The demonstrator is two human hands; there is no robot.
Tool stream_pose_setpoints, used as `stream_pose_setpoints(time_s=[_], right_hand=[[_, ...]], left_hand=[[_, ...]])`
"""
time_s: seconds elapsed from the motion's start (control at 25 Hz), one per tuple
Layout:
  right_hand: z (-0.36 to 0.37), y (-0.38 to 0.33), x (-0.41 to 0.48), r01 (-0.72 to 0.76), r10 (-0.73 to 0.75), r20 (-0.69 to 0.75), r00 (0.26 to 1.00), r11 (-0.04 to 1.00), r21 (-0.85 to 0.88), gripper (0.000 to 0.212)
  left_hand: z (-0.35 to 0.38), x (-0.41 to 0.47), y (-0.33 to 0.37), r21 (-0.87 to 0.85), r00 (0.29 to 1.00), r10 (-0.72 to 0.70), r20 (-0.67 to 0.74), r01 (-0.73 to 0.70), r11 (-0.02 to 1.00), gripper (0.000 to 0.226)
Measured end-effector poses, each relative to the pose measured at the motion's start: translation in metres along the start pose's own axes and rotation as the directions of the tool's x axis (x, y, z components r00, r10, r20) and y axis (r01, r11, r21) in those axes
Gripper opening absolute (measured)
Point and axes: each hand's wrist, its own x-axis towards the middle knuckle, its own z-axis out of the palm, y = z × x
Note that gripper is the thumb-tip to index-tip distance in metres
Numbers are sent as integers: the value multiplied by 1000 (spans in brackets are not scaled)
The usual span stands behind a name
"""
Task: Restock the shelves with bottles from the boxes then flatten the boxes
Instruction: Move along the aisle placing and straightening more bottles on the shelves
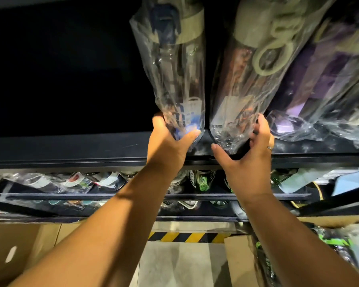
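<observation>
Two tall bottles wrapped in clear plastic stand on the top black shelf point(71, 154). My left hand point(170, 141) grips the base of the left bottle point(172, 65), which has a blue and cream cap. The base of the right bottle point(243, 75), which has a cream cap and loop strap, is gripped by my right hand point(249, 148). A purple wrapped bottle point(323, 83) leans beside it on the right. The left part of the shelf is dark and bare.
Lower shelves point(133, 196) hold several wrapped bottles lying in rows. An open cardboard box point(19, 251) stands at the lower left. Another box point(243, 264) with wrapped bottles point(344, 245) is at the lower right. Yellow-black hazard tape point(187, 237) marks the floor.
</observation>
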Motion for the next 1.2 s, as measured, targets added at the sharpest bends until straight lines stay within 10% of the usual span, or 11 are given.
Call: stream_pose_setpoints(time_s=[0.4,0.6,0.92,1.2], right_hand=[[-19,-2,-11,15,-10,54,998,996,-85,91],[-48,15,-76,74,-62,50,997,954,-291,69],[-143,93,-190,-201,347,35,937,619,-759,78],[-220,164,-219,-588,660,-230,715,390,-709,86]], left_hand=[[-5,-22,-20,142,984,154,88,-166,976,67],[-16,-116,-54,578,891,355,283,-454,678,80],[38,-206,-60,505,687,167,707,-656,560,89],[126,-249,-53,401,592,142,793,-683,610,93]])
